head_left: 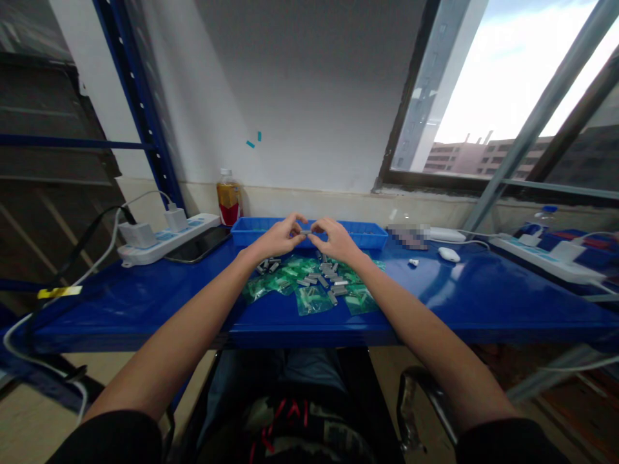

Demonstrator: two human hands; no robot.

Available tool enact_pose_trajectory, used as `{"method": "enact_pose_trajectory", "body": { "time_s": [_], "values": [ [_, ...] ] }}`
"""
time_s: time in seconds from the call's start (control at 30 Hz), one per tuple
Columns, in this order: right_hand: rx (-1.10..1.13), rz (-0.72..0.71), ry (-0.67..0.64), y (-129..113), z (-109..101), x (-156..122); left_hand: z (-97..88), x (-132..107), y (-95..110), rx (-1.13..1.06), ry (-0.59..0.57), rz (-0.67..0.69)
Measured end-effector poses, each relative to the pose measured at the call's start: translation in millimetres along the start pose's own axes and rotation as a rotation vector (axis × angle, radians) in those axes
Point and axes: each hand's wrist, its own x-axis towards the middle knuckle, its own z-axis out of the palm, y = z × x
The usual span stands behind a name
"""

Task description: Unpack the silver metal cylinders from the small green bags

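Between the fingertips of both hands is a small grey metal piece [305, 232], held level above the front wall of a long blue bin [370, 240]. My left hand [278, 237] pinches its left end and my right hand [337, 240] its right end. Below them, many short grey metal pieces [323, 281] lie loose in a heap. Around and under the heap are clear green-tinted plastic bags [314, 301], some with similar pieces inside. Fingers hide part of the held piece, and the bin's contents are mostly hidden.
The blue table [193, 309] carries a left power strip [169, 241], a dark phone [199, 245] and a drink bottle [229, 198]. To the right are a white earbud case [449, 255], an earbud [413, 262] and another power strip [551, 258] with cables.
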Motion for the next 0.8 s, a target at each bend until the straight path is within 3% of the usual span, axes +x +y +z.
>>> {"method": "enact_pose_trajectory", "body": {
  "time_s": [0.3,0.6,0.8],
  "values": [
    [-0.031,0.054,0.012,3.8,5.1,1.6,-0.1,2.7,0.9,0.125,-0.004,-0.012],
    [0.040,-0.015,0.003,-0.8,0.8,0.6,-1.4,2.3,2.4,0.128,-0.011,-0.042],
    [-0.014,0.065,0.027,4.3,3.8,1.5,-1.5,0.5,4.3,0.115,-0.009,-0.033]
  ]
}}
